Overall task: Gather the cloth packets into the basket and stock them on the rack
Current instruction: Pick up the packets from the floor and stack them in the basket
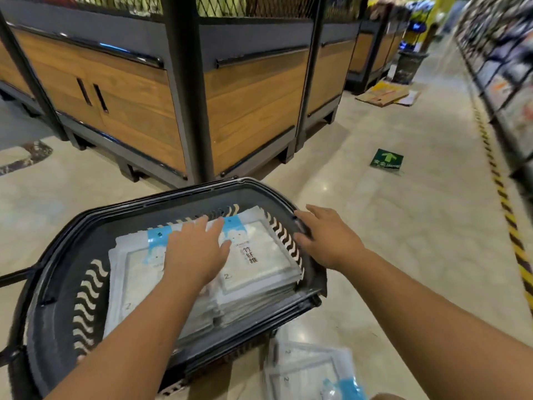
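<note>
A dark plastic basket (57,255) with wavy slots stands on the floor in front of me. Inside it lie two side-by-side stacks of flat white cloth packets (259,267) with blue tops. My left hand (196,252) rests flat on top of the packets, fingers spread. My right hand (328,238) lies over the basket's right rim, fingers apart, holding nothing I can see. More cloth packets (308,368) lie loose on the floor just below the basket's near right corner.
A wood-panelled display stand (253,108) with dark metal posts rises right behind the basket. Stocked shelves (507,67) run along the right. A green arrow sticker (386,159), flattened cardboard (385,95) and a yellow-black floor stripe (507,215) mark the aisle.
</note>
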